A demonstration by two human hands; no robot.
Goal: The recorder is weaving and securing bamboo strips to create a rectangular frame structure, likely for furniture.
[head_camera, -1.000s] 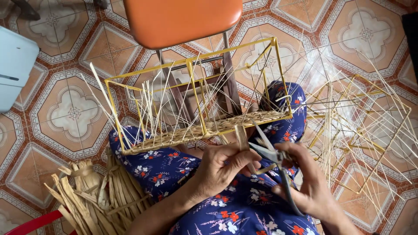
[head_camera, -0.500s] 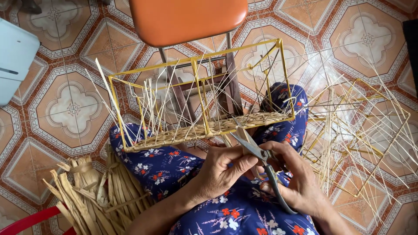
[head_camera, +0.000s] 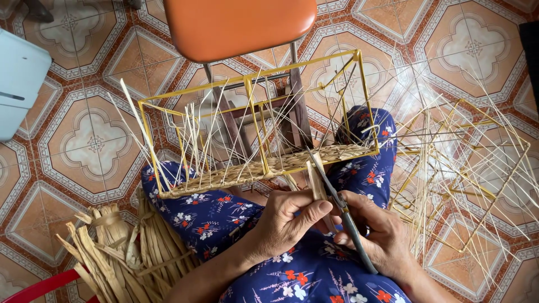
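A yellow wire basket frame (head_camera: 255,120) rests on my knees, its lower edge woven with pale straw and thin reeds sticking up through it. My left hand (head_camera: 289,216) pinches a flat straw strip (head_camera: 315,179) just below the woven edge. My right hand (head_camera: 376,233) holds grey scissors (head_camera: 339,205), blades closed around the strip beside my left thumb. My lap is covered by blue flowered cloth (head_camera: 314,275).
An orange chair seat (head_camera: 238,25) stands right behind the frame. Dried straw bundles (head_camera: 120,252) lie on the patterned tile floor at lower left. More yellow wire frames with loose reeds (head_camera: 466,163) sit to the right. A pale blue box (head_camera: 19,84) is at far left.
The scissors' blades, open a second ago, have closed on the straw strip and swung more upright. My left hand shifted slightly right, staying on the strip. The frame stayed put.
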